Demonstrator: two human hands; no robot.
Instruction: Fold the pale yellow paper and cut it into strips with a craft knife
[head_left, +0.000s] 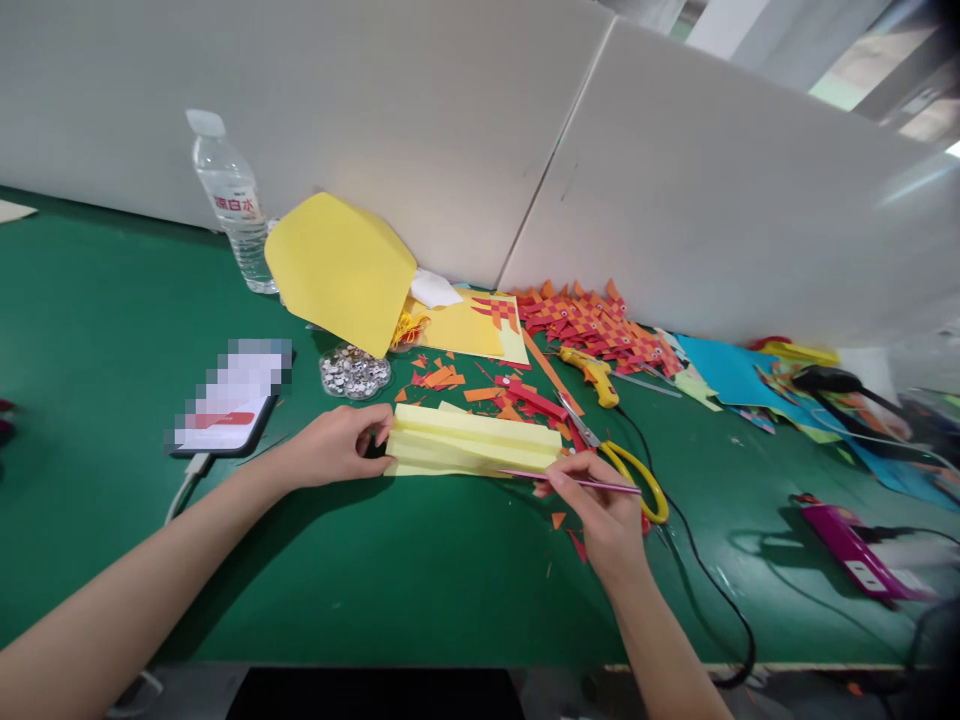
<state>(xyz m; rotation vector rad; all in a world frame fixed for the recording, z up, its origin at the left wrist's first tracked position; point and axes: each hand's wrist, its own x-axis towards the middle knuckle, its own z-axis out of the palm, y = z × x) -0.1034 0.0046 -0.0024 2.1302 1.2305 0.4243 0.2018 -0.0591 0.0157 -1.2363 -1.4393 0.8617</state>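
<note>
Between my hands, just above the green table, is a pale yellow folded paper strip (465,440) with creases running along its length. My left hand (349,445) pinches its left end between thumb and fingers. At the right end, my right hand (596,500) is closed around a thin pink stick (611,487), whose tip points left along the paper's lower edge. The fingers of that hand also meet the paper's right corner. Whether the stick is a pen or a tool, I cannot tell. Yellow-handled scissors (637,480) lie beside my right hand, their blades partly behind the paper.
Orange and red paper scraps (439,377) lie behind the strip, near a yellow glue gun (592,375) and a pile of woven paper pieces (585,325). Leftward are a phone (232,400), a water bottle (232,205) and a tray of googly eyes (354,372). A purple power strip (851,550) sits right.
</note>
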